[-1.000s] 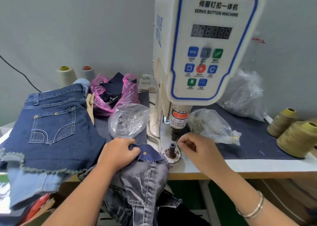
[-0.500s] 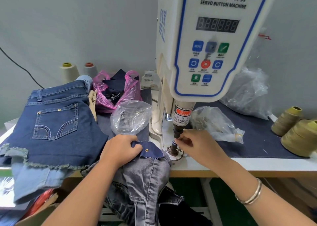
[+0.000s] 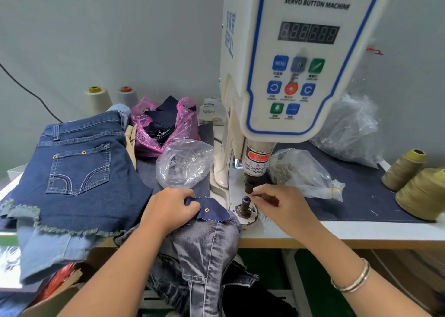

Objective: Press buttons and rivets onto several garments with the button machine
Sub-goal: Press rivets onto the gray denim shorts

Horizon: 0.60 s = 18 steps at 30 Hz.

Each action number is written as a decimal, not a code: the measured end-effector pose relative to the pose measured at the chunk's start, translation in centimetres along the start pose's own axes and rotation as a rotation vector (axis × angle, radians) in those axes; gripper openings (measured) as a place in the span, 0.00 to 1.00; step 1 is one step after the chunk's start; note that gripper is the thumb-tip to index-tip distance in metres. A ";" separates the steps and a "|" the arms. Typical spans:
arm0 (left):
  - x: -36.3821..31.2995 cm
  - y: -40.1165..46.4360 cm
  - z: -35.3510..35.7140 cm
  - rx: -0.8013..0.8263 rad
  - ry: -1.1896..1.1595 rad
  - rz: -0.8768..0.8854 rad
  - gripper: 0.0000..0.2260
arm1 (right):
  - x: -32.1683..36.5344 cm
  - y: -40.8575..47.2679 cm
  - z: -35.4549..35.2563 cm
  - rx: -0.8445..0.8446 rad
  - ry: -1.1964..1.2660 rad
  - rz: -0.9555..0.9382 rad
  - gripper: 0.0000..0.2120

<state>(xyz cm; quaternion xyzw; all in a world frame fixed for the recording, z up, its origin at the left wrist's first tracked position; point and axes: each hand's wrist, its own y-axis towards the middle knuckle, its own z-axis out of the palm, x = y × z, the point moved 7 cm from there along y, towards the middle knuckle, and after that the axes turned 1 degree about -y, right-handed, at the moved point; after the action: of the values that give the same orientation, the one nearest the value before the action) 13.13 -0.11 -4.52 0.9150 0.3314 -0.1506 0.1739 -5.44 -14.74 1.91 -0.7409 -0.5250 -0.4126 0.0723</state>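
Observation:
The white servo button machine (image 3: 301, 59) stands at the table's middle, its black punch (image 3: 249, 184) above the lower die post (image 3: 245, 202). My right hand (image 3: 281, 208) is just right of the punch tip, fingertips pinched together on something too small to make out. My left hand (image 3: 168, 208) grips a small dark blue denim patch (image 3: 212, 210) with a brass rivet, left of the die. A grey washed denim garment (image 3: 207, 249) hangs under the patch off the table's front edge.
Dark blue denim shorts (image 3: 79, 172) lie piled at the left. A clear bag of metal parts (image 3: 185, 162) sits left of the machine, another clear bag (image 3: 303, 174) to its right. A pink bag (image 3: 166, 126), white thread cones (image 3: 98, 100) and olive thread cones (image 3: 421, 191) line the table.
My right hand has risen from beside the lower die to the punch tip. My left hand stays on the denim patch. The view has moved closer to the machine.

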 end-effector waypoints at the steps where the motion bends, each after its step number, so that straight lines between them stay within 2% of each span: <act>1: -0.1 0.0 0.0 0.004 0.001 0.001 0.12 | -0.1 -0.4 -0.6 -0.073 0.058 0.025 0.11; 3: -0.2 -0.1 -0.1 0.020 -0.011 -0.002 0.11 | 0.0 -1.5 -1.8 -0.215 0.157 0.046 0.15; 4: -0.1 -0.1 -0.2 0.036 -0.053 -0.011 0.11 | 0.4 -2.1 -1.8 -0.240 0.177 0.035 0.14; 7: -0.8 -0.6 -1.0 0.096 -0.409 -0.012 0.07 | 3.2 -3.8 0.6 -0.115 0.115 -0.084 0.05; 8: -1.8 -0.9 -1.6 0.124 -0.509 0.028 0.08 | 4.2 -4.1 1.7 -0.037 0.080 -0.131 0.07; 10: -4.3 -1.8 -2.6 0.235 -0.622 0.145 0.10 | 5.4 -4.2 3.8 0.148 0.075 -0.153 0.19; 12: -7.1 -3.1 -3.7 0.365 -0.683 0.261 0.08 | 5.5 -3.6 5.4 0.302 0.131 -0.044 0.31; 13: -8.2 -3.6 -4.4 0.408 -0.708 0.307 0.06 | 5.3 -3.4 5.8 0.347 0.167 0.024 0.34; 14: -9.0 -3.9 -5.2 0.435 -0.720 0.342 0.08 | 5.2 -3.1 6.1 0.370 0.212 0.079 0.33; 15: -9.8 -4.1 -5.9 0.454 -0.723 0.369 0.10 | 5.2 -2.9 6.1 0.376 0.237 0.101 0.26; 16: -10.3 -4.1 -6.3 0.468 -0.723 0.379 0.09 | 5.3 -2.7 5.8 0.352 0.266 0.096 0.18; 18: -11.0 -3.8 -7.1 0.491 -0.766 0.375 0.05 | 5.3 -2.4 4.4 0.249 0.341 0.070 0.10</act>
<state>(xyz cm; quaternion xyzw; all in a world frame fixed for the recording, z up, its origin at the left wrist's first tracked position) 3.70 -0.50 5.29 0.8517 0.0278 -0.5160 0.0868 -4.55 -7.52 1.89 -0.6635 -0.5260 -0.4612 0.2653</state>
